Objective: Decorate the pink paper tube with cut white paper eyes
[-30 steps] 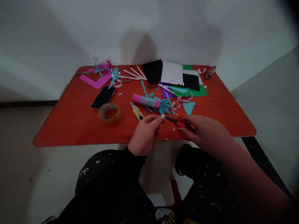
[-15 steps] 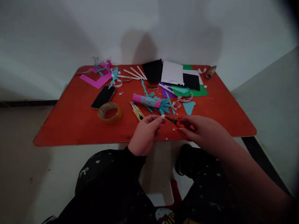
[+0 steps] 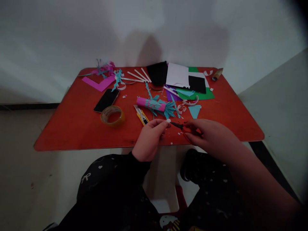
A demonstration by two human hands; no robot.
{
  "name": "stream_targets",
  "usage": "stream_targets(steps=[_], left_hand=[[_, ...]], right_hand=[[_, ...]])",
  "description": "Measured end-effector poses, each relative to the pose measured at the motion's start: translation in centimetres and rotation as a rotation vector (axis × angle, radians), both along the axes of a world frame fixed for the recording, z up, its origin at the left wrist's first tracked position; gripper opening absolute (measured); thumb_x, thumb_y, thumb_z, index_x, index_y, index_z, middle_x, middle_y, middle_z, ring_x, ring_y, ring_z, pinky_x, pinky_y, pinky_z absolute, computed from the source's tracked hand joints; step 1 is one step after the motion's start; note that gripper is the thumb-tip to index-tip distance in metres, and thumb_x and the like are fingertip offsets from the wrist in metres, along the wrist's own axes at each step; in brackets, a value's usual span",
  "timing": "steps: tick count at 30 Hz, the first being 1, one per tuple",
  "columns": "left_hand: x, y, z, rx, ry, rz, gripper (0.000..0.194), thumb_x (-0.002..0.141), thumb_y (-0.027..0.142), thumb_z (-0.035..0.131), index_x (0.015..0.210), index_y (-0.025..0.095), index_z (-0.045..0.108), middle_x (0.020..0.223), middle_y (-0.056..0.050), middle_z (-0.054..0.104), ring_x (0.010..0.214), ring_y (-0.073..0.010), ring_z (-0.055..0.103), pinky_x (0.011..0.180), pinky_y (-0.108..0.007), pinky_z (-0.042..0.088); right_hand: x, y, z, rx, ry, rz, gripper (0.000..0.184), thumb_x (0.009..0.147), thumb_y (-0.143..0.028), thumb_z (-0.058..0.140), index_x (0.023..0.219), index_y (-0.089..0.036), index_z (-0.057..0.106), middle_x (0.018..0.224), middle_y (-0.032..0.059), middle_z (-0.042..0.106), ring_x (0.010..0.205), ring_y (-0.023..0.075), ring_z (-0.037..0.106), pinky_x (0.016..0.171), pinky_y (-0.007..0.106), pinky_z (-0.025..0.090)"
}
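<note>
White paper, a small roundish piece (image 3: pixel 168 121), sits at the centre of the frame, pinched between thumb and forefinger of the left hand (image 3: pixel 149 137). Right hand (image 3: pixel 209 132): fingers closed round red-handled scissors with dark blades (image 3: pixel 177 125); tips point left, at the piece's edge. Contact there: cannot tell.

Done, by appearance: pink paper tube with overlapping light-blue scales (image 3: pixel 154 105), lying mid-frame on the red rectangular table (image 3: pixel 79 128). Blue pleated paper fringe (image 3: pixel 170 110) at its right end; small dark-and-white eye-like disc (image 3: pixel 138 97) at its left. Tube looks mostly assembled.

Unfinished, my judgement: the white piece, cut nearly round but not yet laid down or fixed to anything. Tiny white paper scraps (image 3: pixel 171 143) below the scissors suggest trimming is well along.

Unheld: yellow-and-silver box cutter (image 3: pixel 142 116) just beyond the left hand; yellowish tape roll (image 3: pixel 122 119) left of it; blue paper triangle (image 3: pixel 194 111), right of centre.
</note>
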State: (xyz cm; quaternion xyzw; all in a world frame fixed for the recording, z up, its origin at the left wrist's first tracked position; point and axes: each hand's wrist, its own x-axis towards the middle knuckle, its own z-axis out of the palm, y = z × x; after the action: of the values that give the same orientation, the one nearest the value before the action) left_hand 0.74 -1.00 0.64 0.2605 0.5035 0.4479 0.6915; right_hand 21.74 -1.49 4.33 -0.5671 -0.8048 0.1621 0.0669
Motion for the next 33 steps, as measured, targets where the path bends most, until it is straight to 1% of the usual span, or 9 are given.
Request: stream_targets(steps=[5, 8, 11, 16, 20, 24, 30, 33], left_hand=[[0.0, 0.0, -0.1, 0.026, 0.024, 0.007, 0.031, 0.073, 0.041, 0.082, 0.081, 0.015, 0.067, 0.084, -0.001, 0.068, 0.061, -0.0056, 0.044, 0.056, -0.021, 0.033], [0.0, 0.0, 0.1, 0.06, 0.065, -0.002, 0.028, 0.075, 0.04, 0.08, 0.081, 0.015, 0.068, 0.082, -0.001, 0.067, 0.06, -0.0059, 0.044, 0.056, -0.021, 0.033], [0.0, -0.1, 0.2, 0.08, 0.091, -0.013, 0.026, 0.077, 0.038, 0.079, 0.081, 0.015, 0.069, 0.08, -0.001, 0.066, 0.06, -0.0061, 0.043, 0.056, -0.021, 0.032], [0.2, -0.2, 0.3, 0.063, 0.032, -0.008, 0.027, 0.074, 0.038, 0.081, 0.081, 0.015, 0.069, 0.083, -0.002, 0.068, 0.062, -0.0064, 0.045, 0.058, -0.021, 0.033], [0.2, -0.2, 0.4, 0.008, -0.043, 0.003, 0.029, 0.071, 0.037, 0.083, 0.084, 0.015, 0.07, 0.086, -0.002, 0.069, 0.062, -0.0064, 0.045, 0.058, -0.022, 0.035], [0.2, -0.2, 0.4, -0.023, -0.079, -0.004, 0.033, 0.069, 0.039, 0.086, 0.086, 0.015, 0.071, 0.084, -0.002, 0.068, 0.061, -0.0064, 0.044, 0.056, -0.022, 0.034], [0.2, -0.2, 0.1, -0.005, -0.093, -0.01, 0.034, 0.069, 0.038, 0.086, 0.088, 0.014, 0.072, 0.082, -0.002, 0.069, 0.06, -0.0062, 0.044, 0.056, -0.022, 0.034], [0.2, -0.2, 0.1, 0.0, -0.101, -0.017, 0.034, 0.069, 0.037, 0.087, 0.089, 0.014, 0.073, 0.08, -0.001, 0.067, 0.06, -0.0062, 0.045, 0.056, -0.021, 0.034]], right_hand=[[0.0, -0.2, 0.1, 0.045, -0.042, -0.021, 0.023, 0.094, -0.041, 0.059, 0.105, -0.024, 0.07, 0.099, 0.0048, 0.077, 0.079, 0.0211, 0.069, 0.061, 0.03, 0.041], [-0.1, -0.3, 0.2, 0.057, -0.033, -0.047, 0.022, 0.094, -0.041, 0.059, 0.105, -0.024, 0.07, 0.101, 0.0045, 0.077, 0.077, 0.0202, 0.069, 0.058, 0.029, 0.039], [-0.3, -0.4, 0.1, 0.099, -0.063, -0.041, 0.022, 0.095, -0.04, 0.058, 0.103, -0.023, 0.069, 0.1, 0.0053, 0.077, 0.077, 0.0209, 0.068, 0.059, 0.03, 0.037], [-0.7, -0.6, 0.2, 0.174, -0.138, -0.036, 0.021, 0.096, -0.04, 0.058, 0.099, -0.023, 0.069, 0.094, 0.0053, 0.076, 0.078, 0.0221, 0.067, 0.058, 0.03, 0.034], [-0.9, -0.7, 0.4, 0.211, -0.169, -0.04, 0.021, 0.097, -0.04, 0.057, 0.097, -0.023, 0.068, 0.094, 0.0058, 0.076, 0.078, 0.022, 0.066, 0.057, 0.031, 0.031], [-1.0, -0.6, 0.5, 0.207, -0.184, -0.029, 0.02, 0.096, -0.041, 0.059, 0.096, -0.023, 0.067, 0.089, 0.0055, 0.074, 0.076, 0.0218, 0.064, 0.056, 0.03, 0.028], [-1.2, -0.6, 0.5, 0.201, -0.206, -0.02, 0.019, 0.095, -0.041, 0.061, 0.095, -0.023, 0.065, 0.085, 0.0052, 0.071, 0.075, 0.0217, 0.063, 0.055, 0.029, 0.026], [-1.2, -0.7, 0.6, 0.196, -0.205, -0.017, 0.018, 0.096, -0.04, 0.06, 0.094, -0.023, 0.065, 0.086, 0.0055, 0.071, 0.075, 0.0213, 0.063, 0.055, 0.029, 0.026]])
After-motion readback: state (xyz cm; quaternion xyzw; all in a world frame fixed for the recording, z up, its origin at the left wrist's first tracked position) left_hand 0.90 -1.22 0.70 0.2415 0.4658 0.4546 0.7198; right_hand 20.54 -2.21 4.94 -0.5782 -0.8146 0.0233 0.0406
